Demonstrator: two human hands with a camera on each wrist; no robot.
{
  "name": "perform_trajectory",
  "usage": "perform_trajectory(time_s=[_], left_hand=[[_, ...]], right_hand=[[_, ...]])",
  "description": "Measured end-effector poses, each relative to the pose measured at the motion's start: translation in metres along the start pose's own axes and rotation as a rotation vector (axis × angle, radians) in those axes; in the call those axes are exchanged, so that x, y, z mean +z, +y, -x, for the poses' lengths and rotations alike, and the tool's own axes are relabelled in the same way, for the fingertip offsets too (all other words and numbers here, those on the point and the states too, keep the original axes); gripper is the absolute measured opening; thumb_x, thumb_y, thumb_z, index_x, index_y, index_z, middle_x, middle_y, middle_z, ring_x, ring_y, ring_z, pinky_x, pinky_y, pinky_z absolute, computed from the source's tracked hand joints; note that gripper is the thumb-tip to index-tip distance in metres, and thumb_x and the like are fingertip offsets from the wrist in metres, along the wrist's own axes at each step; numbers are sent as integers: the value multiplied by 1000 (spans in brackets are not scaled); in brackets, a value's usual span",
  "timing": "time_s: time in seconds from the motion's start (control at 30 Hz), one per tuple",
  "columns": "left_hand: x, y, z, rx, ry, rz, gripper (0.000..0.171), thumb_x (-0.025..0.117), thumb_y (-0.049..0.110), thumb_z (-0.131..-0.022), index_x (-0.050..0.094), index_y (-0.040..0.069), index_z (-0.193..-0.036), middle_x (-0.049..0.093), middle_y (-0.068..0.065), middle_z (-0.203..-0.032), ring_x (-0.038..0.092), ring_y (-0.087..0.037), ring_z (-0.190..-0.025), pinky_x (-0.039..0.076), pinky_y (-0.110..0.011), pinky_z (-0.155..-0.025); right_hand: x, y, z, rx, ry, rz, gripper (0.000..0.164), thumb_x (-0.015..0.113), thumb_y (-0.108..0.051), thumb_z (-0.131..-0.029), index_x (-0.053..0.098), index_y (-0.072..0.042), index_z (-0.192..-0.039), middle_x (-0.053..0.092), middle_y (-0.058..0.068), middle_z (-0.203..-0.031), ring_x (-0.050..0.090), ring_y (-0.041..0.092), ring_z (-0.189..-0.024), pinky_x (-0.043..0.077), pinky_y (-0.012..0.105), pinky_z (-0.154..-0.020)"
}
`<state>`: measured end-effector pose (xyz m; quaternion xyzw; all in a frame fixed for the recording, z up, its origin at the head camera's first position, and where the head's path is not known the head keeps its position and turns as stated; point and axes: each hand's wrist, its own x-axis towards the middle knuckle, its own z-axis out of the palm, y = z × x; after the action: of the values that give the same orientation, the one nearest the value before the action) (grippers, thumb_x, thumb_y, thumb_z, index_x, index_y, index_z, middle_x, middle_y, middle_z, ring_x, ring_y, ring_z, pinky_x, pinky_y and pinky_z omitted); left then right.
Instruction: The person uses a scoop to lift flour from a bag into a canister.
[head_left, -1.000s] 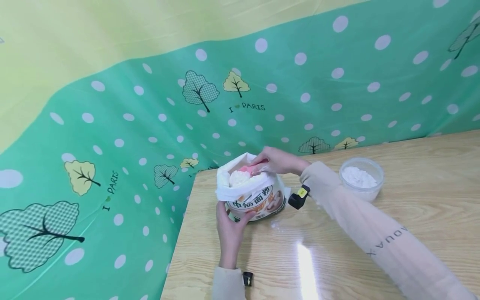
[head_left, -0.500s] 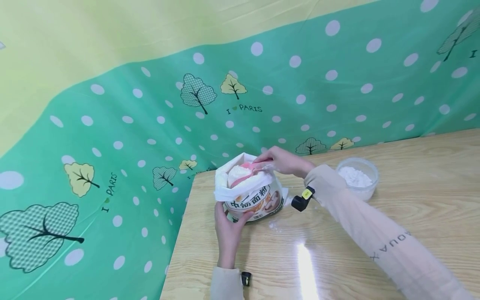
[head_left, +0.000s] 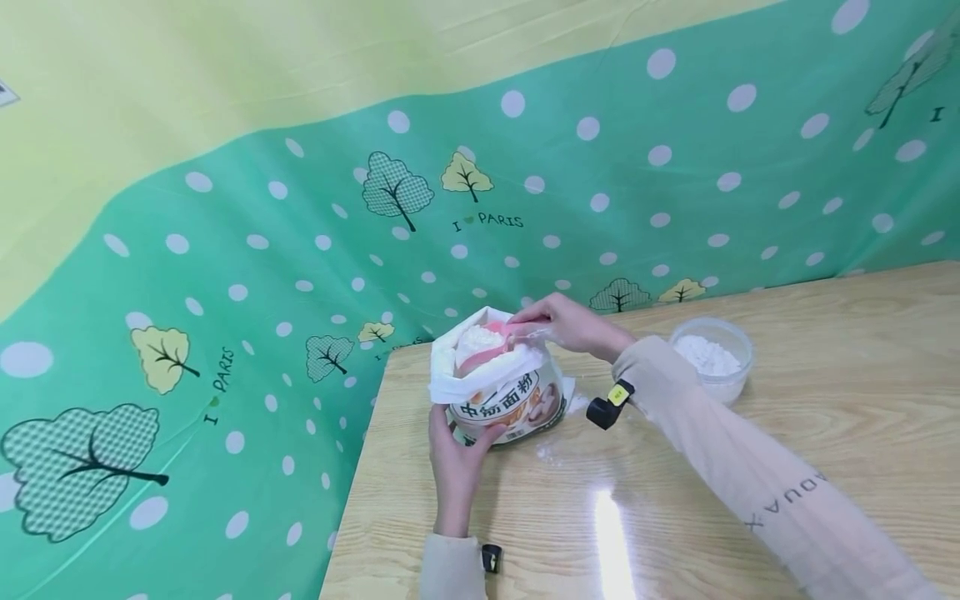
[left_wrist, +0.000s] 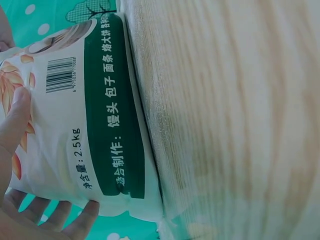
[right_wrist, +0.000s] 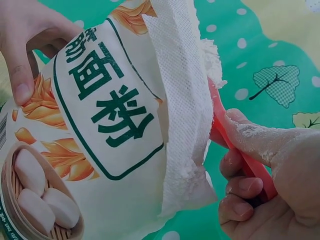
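Observation:
An open flour bag [head_left: 517, 400], its white top folded outward, stands on the wooden table. My left hand [head_left: 455, 462] grips its lower left side, thumb on the front and fingers round the edge; the left wrist view shows these fingers [left_wrist: 80, 220] beside the printed panel. Over the bag's mouth my right hand [head_left: 573, 323] holds a pink scoop [head_left: 483, 354] by its handle, heaped with white flour [head_left: 477, 337]. In the right wrist view, flour dusts the thumb and fingers curled round the scoop handle [right_wrist: 250, 167].
To the right, behind the right forearm, a clear round tub [head_left: 738, 342] holds more white flour. A little spilled flour [head_left: 549, 452] lies on the table [head_left: 847, 358] near the bag. A green and yellow patterned cloth [head_left: 300, 250] hangs behind and to the left.
The right hand has raised the scoop, heaped with flour, up to the bag's mouth and slightly right. The left hand keeps its grip on the bag. The head view has shifted slightly.

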<state>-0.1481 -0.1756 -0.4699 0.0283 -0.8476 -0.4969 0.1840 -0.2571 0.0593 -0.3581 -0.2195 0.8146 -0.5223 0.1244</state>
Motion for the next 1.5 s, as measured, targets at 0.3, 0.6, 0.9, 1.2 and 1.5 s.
perform_trajectory(time_s=[0.3,0.6,0.9,1.2,1.5], left_hand=[[1,0,0,4,2,-7,87,90,41,-68,44,20,-139,51,2,-136,47,-19,-130,42,-45,-114],[1,-1,0,-9,-3,-1,85,89,43,-68,45,22,-138,51,5,-135,46,-17,-131,41,-44,-115],[1,-2,0,17,5,9,87,91,39,-66,46,19,-138,52,1,-135,46,-19,-131,43,-44,-114],[0,-2,-1,1,-6,4,86,89,42,-67,45,22,-138,51,4,-134,46,-17,-130,42,-42,-114],[0,-5,-2,15,-3,18,88,90,44,-66,45,22,-138,52,5,-135,46,-16,-131,42,-42,-114]], right_hand=[[-2,-3,3,7,36,-27,34,67,-19,-95,67,-7,-127,65,15,-128,56,32,-124,41,50,-114],[-7,-6,10,4,64,-9,34,67,-21,-94,68,-9,-126,57,14,-140,44,32,-139,20,55,-124],[-10,-4,18,6,72,-28,33,67,-22,-95,68,-9,-125,61,12,-136,54,30,-130,36,51,-117],[-16,1,25,-23,91,-39,33,66,-20,-96,67,-7,-127,64,13,-132,58,30,-124,47,49,-109],[-22,1,28,-8,108,-59,33,65,-23,-96,68,-8,-125,66,12,-129,61,30,-121,49,49,-107]])
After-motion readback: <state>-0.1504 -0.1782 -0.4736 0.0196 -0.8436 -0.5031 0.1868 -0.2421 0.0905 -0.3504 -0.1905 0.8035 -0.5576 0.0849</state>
